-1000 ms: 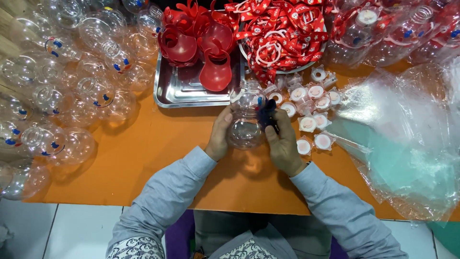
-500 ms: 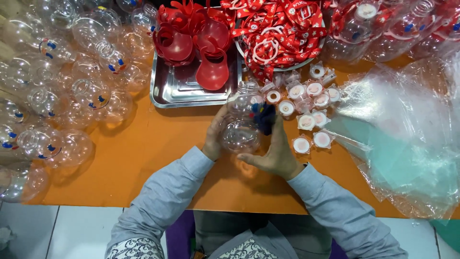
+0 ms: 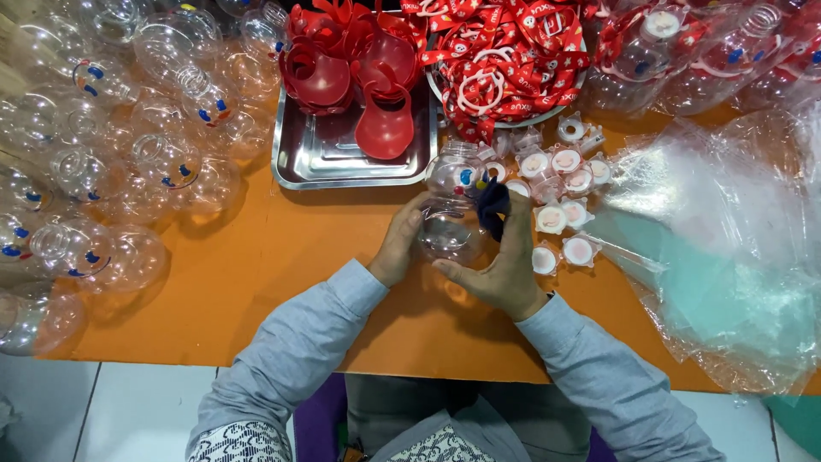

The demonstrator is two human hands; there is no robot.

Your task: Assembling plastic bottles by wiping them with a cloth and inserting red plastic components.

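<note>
Both hands are clamped on one clear bottle [image 3: 451, 210], left hand [image 3: 398, 242] steadying, right hand [image 3: 505, 257] pressing a dark cloth [image 3: 493, 205] against it. Looks early days to me: a big heap of bare bottles [image 3: 111, 145] sits at left, with caps [image 3: 560, 201] and red ribbons [image 3: 505, 51] unused.

Left hand [image 3: 400, 244] and right hand [image 3: 500, 261] grip a clear bottle [image 3: 451, 210] over the orange table [image 3: 256, 274]; right hand also holds a dark cloth [image 3: 492, 205] against it. Steel tray [image 3: 329, 158] with red funnels [image 3: 368, 94] behind, white caps [image 3: 560, 201] right, empty bottles [image 3: 111, 154] piled left.
</note>
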